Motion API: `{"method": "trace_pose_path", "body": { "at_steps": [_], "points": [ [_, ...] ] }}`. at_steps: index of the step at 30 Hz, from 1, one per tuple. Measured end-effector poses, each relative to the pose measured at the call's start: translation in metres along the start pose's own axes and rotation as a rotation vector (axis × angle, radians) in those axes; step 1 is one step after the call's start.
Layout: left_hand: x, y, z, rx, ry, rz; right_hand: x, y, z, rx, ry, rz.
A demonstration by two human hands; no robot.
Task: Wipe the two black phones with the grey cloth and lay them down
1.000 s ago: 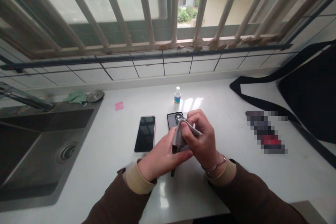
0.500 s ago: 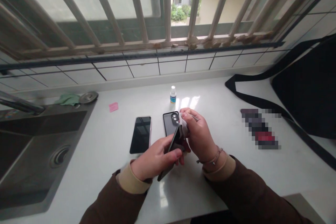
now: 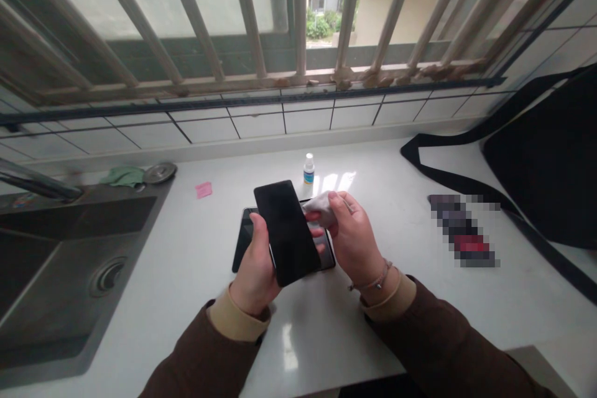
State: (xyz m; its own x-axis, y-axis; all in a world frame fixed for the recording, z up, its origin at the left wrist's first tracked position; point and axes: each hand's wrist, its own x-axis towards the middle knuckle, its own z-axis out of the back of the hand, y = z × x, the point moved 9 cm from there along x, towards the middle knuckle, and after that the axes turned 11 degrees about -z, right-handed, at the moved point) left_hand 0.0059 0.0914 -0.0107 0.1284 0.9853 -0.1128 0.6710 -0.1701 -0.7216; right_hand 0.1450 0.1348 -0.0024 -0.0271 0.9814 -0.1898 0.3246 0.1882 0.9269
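Observation:
My left hand (image 3: 258, 267) is closed round a black phone (image 3: 290, 236), its dark screen turned up toward me. Pinched in my right hand (image 3: 353, 233) is a light grey cloth (image 3: 323, 205), just off the phone's right edge. Under the held phone, partly hidden, lies a dark-rimmed phone case (image 3: 331, 254) on the white counter. A second phone (image 3: 242, 241) lies screen up to the left, mostly covered by my left hand and the held phone. Beyond them a small white bottle (image 3: 308, 169) with a blue label stands upright.
To the left is a steel sink (image 3: 69, 273) with a faucet (image 3: 41, 181), a green cloth (image 3: 124, 176) and a round metal lid (image 3: 160, 172). A pink note (image 3: 203, 189) lies on the counter (image 3: 186, 298). At right are a black bag (image 3: 545, 155) and a blurred-out item (image 3: 461, 230).
My left hand has turned the phone from edge-on to screen facing up. The cloth in my right hand has come away from the phone's edge.

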Motion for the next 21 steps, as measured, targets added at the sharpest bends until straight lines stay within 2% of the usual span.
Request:
{"method": "trace_pose_path", "body": {
  "at_steps": [2,3,5,8,11,13,15,17,21],
  "points": [
    [0.006,-0.006,0.011,-0.028,-0.144,-0.063,-0.005,0.009,0.005,-0.014,-0.033,0.09],
    [0.008,-0.007,0.016,-0.033,-0.195,-0.075,-0.009,0.014,0.003,-0.031,-0.001,0.14],
    [0.01,-0.005,0.021,-0.03,-0.25,-0.055,-0.019,0.025,-0.011,-0.099,0.157,0.244],
    [0.01,0.001,0.018,-0.046,-0.221,0.006,-0.038,0.035,-0.039,-0.332,0.385,0.467],
    [0.009,0.004,0.014,-0.085,-0.176,0.006,-0.05,0.033,-0.06,-0.634,0.463,0.696],
    [0.008,0.007,0.016,-0.088,-0.189,0.012,-0.05,0.03,-0.064,-0.759,0.415,0.773],
    [0.007,0.01,0.018,-0.082,-0.195,0.019,-0.045,0.03,-0.058,-0.827,0.285,0.786],
    [0.006,0.012,0.016,-0.072,-0.161,0.032,-0.04,0.032,-0.049,-0.856,0.158,0.74],
    [0.002,0.019,0.007,-0.034,-0.047,0.117,-0.035,0.037,-0.034,-0.764,0.025,0.65]
  ]
}}
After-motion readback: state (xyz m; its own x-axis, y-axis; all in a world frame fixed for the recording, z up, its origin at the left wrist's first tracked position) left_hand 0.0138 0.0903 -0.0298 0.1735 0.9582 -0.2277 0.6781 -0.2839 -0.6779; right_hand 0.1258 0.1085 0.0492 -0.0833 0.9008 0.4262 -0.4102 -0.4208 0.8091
